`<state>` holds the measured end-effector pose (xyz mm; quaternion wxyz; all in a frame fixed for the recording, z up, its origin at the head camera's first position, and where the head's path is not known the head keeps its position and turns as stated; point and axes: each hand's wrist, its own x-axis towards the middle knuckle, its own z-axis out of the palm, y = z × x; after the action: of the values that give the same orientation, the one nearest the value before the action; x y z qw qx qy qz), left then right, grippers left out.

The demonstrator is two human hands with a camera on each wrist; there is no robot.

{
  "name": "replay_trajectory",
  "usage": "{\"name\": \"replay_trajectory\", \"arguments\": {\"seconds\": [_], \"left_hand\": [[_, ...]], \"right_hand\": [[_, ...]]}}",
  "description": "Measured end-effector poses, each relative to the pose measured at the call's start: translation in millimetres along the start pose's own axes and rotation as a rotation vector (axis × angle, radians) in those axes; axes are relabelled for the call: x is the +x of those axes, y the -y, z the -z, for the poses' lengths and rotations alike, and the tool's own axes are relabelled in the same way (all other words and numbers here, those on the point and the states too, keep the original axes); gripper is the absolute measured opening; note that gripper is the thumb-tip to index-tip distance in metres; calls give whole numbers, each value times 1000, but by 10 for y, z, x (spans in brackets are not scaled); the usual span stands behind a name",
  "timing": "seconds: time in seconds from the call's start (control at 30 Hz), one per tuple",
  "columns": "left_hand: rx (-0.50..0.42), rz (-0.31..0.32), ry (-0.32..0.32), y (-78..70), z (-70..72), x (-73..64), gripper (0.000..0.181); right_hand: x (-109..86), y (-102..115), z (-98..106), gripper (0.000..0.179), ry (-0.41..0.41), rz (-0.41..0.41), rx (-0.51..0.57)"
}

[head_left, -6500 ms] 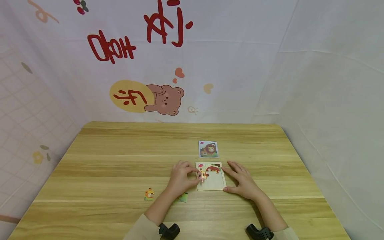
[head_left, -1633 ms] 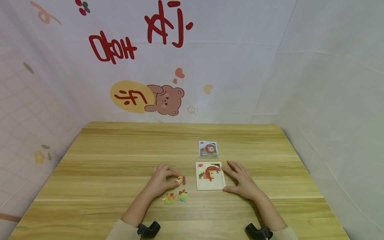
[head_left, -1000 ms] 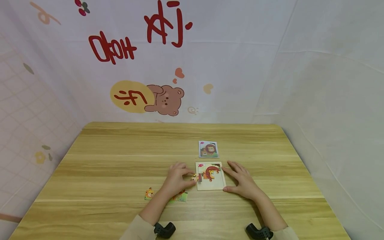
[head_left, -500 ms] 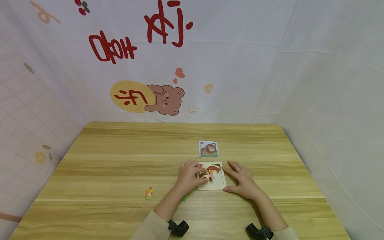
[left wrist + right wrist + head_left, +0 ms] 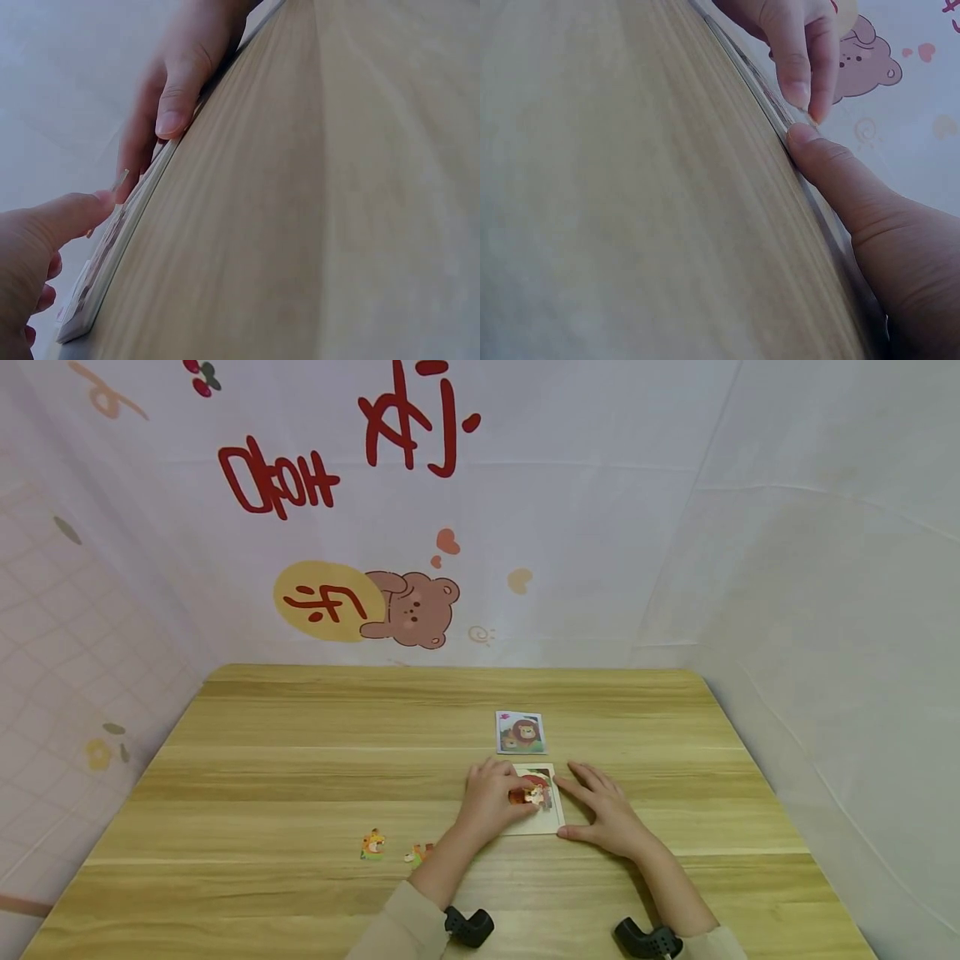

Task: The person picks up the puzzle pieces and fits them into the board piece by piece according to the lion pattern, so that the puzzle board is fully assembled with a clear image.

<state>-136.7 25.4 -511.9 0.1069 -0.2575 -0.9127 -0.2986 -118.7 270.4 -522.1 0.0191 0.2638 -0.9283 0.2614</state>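
one wooden table (image 5: pixel 300 735) fronts cloth (image 5: pixel 585 485); left fingers (image 5: pixel 517 813) pinch a puzzle piece (image 5: pixel 534 796), right fingers (image 5: pixel 583 834) spread against a board (image 5: pixel 546 823)

The left hand (image 5: pixel 491 797) hides the left side of the puzzle board (image 5: pixel 542 824); down-left of the board, the left forearm (image 5: pixel 447 864) partly covers a loose piece (image 5: pixel 417 856).

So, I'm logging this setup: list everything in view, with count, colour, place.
wooden table: one, yellowish, lower half
puzzle board: one, pale, on the table
lion picture card: one, multicoloured, beyond the board
held puzzle piece: one, multicoloured, over the board
loose puzzle pieces: two visible, multicoloured, left of the board
fabric backdrop: count unclear, white with prints, around the table
wrist cameras: two, black, near bottom edge
sleeves: two, beige, bottom edge
left hand: one, bare, pinching the held piece
right hand: one, bare, at the board's right edge
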Motion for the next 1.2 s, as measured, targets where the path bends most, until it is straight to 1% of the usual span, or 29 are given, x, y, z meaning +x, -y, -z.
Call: {"name": "replay_trajectory", "arguments": {"seconds": [0.23,0.37,0.53,0.7,0.8,0.97,1.2], "left_hand": [[33,34,51,-13,-70,25,33],[46,47,60,-8,-86,37,33],[54,47,63,-8,-85,52,33],[67,55,79,-15,-98,59,33],[74,65,78,-21,-102,60,32],[80,76,58,-32,-98,59,33],[55,52,44,-27,-106,51,35]], "right_hand": [[4,-34,-34,78,-18,26,-10],[6,-31,-31,78,-13,20,-9],[9,-18,-5,79,-1,1,11],[14,-17,-2,79,7,1,0],[14,-19,-4,79,6,1,1],[7,-15,-3,79,6,-1,2],[9,-24,-12,79,5,-1,2]]}}
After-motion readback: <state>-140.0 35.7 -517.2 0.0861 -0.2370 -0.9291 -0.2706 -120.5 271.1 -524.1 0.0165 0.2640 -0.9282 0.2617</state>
